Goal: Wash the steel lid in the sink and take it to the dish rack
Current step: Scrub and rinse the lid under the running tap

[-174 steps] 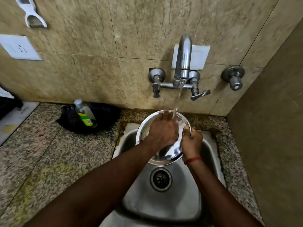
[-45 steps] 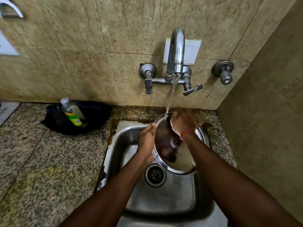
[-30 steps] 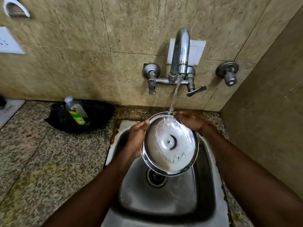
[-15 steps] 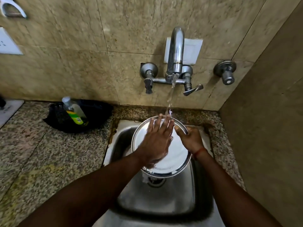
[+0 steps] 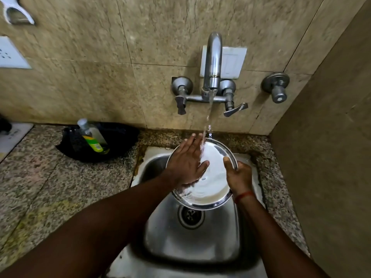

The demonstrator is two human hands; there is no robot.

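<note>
A: What has been changed within the last second?

B: The steel lid (image 5: 210,177) had been shown with its knob side up and held at the rim by both hands. Now a smooth face is turned up, and the left hand (image 5: 186,163) has been laid flat on it, its fingers (image 5: 192,143) straight and spread, with the tips reaching the water stream (image 5: 208,113)

A: And how is the lid kept in place?

B: It is gripped by the right hand (image 5: 239,175) at the rim to the right of the tap (image 5: 213,63), with the thumb over the edge and the fingers curled beneath. The lid is held tilted below the tap, above the drain (image 5: 190,216) of the sink (image 5: 192,247)

A: What is meant by that for the task?

B: A rub under running water is judged to be in hand, so the washing is probably near its end. The carrying is not yet begun, and no dish rack is seen

A: What else is noted, and what is in the way?

B: A soap bottle (image 5: 91,137) is leaned in a black basin (image 5: 120,137) on the tabletop (image 5: 50,187), well left of the tap. A second valve (image 5: 277,89) is fixed to the right of the tap, with the side wall (image 5: 331,157) close beyond it. Nothing is set between lid and sink, but the wet rim could be let slip, and the water is left running
</note>
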